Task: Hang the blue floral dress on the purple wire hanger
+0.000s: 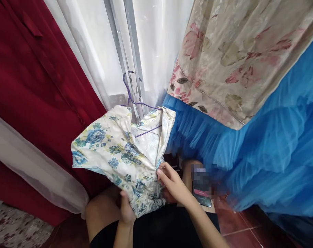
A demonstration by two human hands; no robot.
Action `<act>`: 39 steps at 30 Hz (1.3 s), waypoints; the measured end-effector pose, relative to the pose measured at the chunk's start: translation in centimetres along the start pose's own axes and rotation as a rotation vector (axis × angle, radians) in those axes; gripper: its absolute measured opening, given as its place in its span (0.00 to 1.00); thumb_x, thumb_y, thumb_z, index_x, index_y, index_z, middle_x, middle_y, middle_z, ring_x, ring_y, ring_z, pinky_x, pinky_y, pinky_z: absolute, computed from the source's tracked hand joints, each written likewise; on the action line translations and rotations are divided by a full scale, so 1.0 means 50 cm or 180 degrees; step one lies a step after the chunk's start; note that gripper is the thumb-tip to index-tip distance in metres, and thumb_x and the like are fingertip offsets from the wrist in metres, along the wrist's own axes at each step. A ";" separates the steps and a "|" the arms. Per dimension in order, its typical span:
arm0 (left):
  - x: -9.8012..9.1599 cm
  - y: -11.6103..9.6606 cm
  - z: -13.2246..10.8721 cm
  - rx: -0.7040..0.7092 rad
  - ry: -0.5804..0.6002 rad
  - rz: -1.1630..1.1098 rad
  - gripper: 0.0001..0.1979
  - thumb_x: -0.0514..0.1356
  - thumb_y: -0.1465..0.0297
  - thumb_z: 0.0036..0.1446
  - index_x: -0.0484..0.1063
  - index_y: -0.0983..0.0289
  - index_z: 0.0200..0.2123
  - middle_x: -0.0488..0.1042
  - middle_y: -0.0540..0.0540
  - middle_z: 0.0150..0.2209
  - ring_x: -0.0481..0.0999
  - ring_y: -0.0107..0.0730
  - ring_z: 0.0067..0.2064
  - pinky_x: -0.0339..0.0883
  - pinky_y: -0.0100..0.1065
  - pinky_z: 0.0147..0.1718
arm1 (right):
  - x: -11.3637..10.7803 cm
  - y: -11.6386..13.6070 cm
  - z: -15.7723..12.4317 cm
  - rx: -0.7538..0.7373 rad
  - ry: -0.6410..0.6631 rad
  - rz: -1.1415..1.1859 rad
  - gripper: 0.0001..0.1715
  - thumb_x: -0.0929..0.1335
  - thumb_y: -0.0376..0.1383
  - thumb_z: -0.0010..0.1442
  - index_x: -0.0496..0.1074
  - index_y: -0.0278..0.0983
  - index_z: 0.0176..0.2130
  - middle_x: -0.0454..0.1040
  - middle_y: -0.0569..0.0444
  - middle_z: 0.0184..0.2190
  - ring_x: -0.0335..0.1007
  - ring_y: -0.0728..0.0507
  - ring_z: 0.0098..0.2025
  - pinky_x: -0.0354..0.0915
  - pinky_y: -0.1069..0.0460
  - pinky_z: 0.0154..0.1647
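Observation:
A white blouse (112, 144) with blue and green flowers hangs over my lap, its neckline spread in a V. A thin purple wire hanger (130, 100) sits inside its shoulders, hook upward. My left hand (127, 208) grips the lower left edge of the blouse, thumb on top and the other fingers hidden behind the cloth. At the bottom of the V, my right hand (172, 181) pinches the front edge of the blouse between thumb and fingers.
A phone (204, 198), partly blurred out, lies on my right thigh. Behind the hanger hang white curtains (159, 44) and grey metal bars (134, 41). Red cloth (43, 89) hangs at left; blue tulle (270, 148) and a beige floral cloth (223, 62) fill the right.

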State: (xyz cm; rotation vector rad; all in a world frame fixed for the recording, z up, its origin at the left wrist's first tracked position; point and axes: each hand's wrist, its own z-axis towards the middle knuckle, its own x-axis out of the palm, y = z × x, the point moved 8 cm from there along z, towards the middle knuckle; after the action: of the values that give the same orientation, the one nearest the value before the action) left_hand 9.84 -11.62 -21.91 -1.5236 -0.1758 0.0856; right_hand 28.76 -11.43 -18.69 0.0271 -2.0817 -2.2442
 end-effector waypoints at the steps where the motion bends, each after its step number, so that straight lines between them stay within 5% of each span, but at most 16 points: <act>1: 0.001 0.011 -0.007 -0.0072 0.0040 -0.0149 0.26 0.66 0.48 0.56 0.76 0.47 0.56 0.75 0.55 0.60 0.68 0.53 0.66 0.68 0.50 0.61 | 0.007 0.015 0.013 -0.0129 -0.0074 -0.0193 0.18 0.66 0.52 0.68 0.67 0.40 0.38 0.67 0.60 0.27 0.61 0.47 0.29 0.58 0.53 0.31; 5: -0.004 0.027 -0.011 -0.0100 -0.0041 -0.0306 0.35 0.72 0.56 0.51 0.72 0.56 0.61 0.75 0.58 0.60 0.67 0.55 0.67 0.61 0.51 0.67 | 0.029 0.037 0.027 -0.0413 -0.0295 -0.0797 0.23 0.64 0.49 0.70 0.60 0.39 0.28 0.61 0.61 0.23 0.55 0.48 0.27 0.53 0.53 0.29; 13: -0.078 0.066 0.016 -0.0117 -0.0740 0.0041 0.26 0.71 0.57 0.52 0.78 0.63 0.51 0.81 0.62 0.50 0.74 0.57 0.62 0.65 0.53 0.63 | -0.017 -0.001 0.009 -0.0210 -0.0525 -0.0987 0.26 0.66 0.50 0.69 0.62 0.39 0.25 0.64 0.59 0.20 0.57 0.48 0.24 0.53 0.52 0.28; 19: -0.047 0.049 0.007 -0.0037 -0.0396 -0.0018 0.28 0.72 0.55 0.50 0.77 0.61 0.53 0.78 0.61 0.55 0.72 0.56 0.64 0.63 0.51 0.65 | 0.019 -0.005 0.020 -0.0062 -0.0211 -0.0062 0.18 0.67 0.51 0.68 0.70 0.38 0.37 0.72 0.57 0.25 0.66 0.46 0.29 0.59 0.53 0.31; 31: -0.011 0.048 -0.012 -0.0197 -0.0125 -0.0133 0.31 0.71 0.53 0.50 0.75 0.60 0.55 0.75 0.61 0.59 0.69 0.54 0.66 0.62 0.48 0.66 | 0.067 -0.007 0.039 -0.0014 0.0144 -0.0012 0.21 0.67 0.49 0.68 0.64 0.39 0.30 0.63 0.62 0.19 0.55 0.50 0.22 0.51 0.54 0.25; 33: -0.028 0.037 -0.011 0.0051 -0.0584 -0.0071 0.30 0.69 0.55 0.53 0.72 0.60 0.57 0.74 0.61 0.59 0.70 0.54 0.64 0.64 0.49 0.64 | 0.057 -0.016 0.041 0.0108 0.0076 0.0381 0.22 0.68 0.48 0.66 0.63 0.39 0.26 0.60 0.64 0.15 0.50 0.51 0.18 0.46 0.54 0.22; 36: -0.073 -0.011 -0.028 0.1024 -0.1684 0.0247 0.31 0.68 0.60 0.57 0.64 0.57 0.61 0.68 0.61 0.61 0.69 0.51 0.64 0.63 0.49 0.63 | 0.029 -0.033 0.034 0.0267 -0.0220 0.0797 0.22 0.70 0.46 0.64 0.66 0.37 0.25 0.61 0.63 0.12 0.47 0.52 0.16 0.45 0.54 0.22; 37: -0.071 -0.030 -0.034 0.1398 -0.1795 0.0471 0.30 0.68 0.62 0.57 0.64 0.57 0.60 0.67 0.61 0.61 0.69 0.50 0.63 0.63 0.49 0.63 | 0.020 -0.035 0.030 0.0258 -0.0331 0.0815 0.22 0.71 0.46 0.63 0.68 0.37 0.24 0.62 0.62 0.12 0.48 0.52 0.16 0.46 0.53 0.22; 39: -0.033 -0.060 -0.032 0.1948 -0.1407 0.1097 0.25 0.68 0.64 0.57 0.66 0.57 0.56 0.67 0.62 0.57 0.69 0.49 0.60 0.63 0.49 0.61 | 0.013 -0.033 0.021 0.0227 -0.0424 0.0811 0.22 0.73 0.47 0.62 0.71 0.36 0.24 0.64 0.61 0.12 0.49 0.53 0.16 0.47 0.53 0.23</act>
State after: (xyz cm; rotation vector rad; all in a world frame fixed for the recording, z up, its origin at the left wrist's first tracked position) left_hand 8.31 -13.62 -19.10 -0.8918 -0.2122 0.6923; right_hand 27.94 -10.29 -20.25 -0.3714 -2.0900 -2.0724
